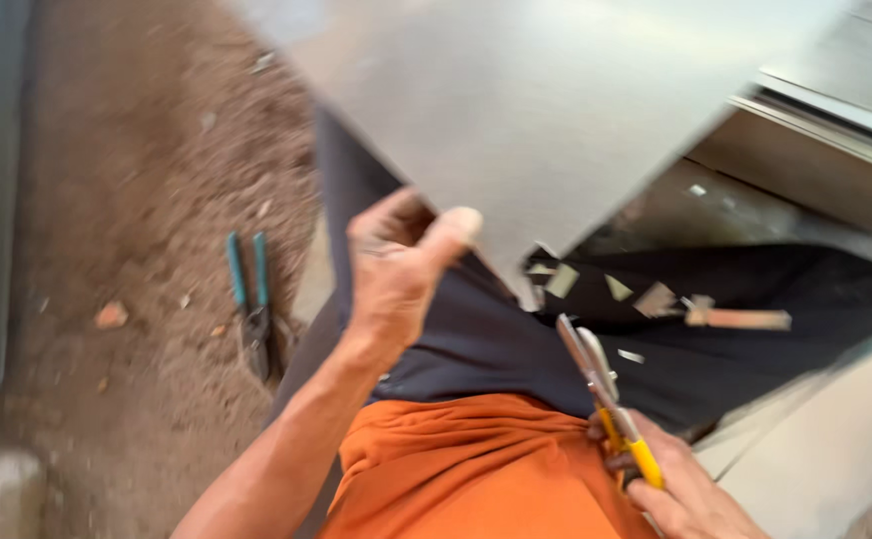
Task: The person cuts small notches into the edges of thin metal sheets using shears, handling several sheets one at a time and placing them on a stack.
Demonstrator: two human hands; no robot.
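Mid-frame, left hand [396, 265] pinches lower edge of grey sheet metal [546, 110] filling upper centre; right hand [680, 489], lower right, grips yellow-handled tin snips [606, 399], blades angled up-left toward sheet's corner. Left hand nearer. Blue-handled pliers [251, 309] on dirt floor [127, 200].

Grey metal sheet [556, 110], yellow-handled snips [611, 409], teal-handled pliers [252, 299], orange shirt [476, 469], dark trousers [755, 319].

A pair of teal-handled pliers [252, 304] lies on the brown dirt floor [137, 200], with a small pale stone [110, 315] well off to its left. Small metal offcuts [616, 289] rest scattered on dark navy trousers [735, 329], below which an orange shirt [476, 464] shows. A grey metal frame [835, 125] crosses the upper right corner.
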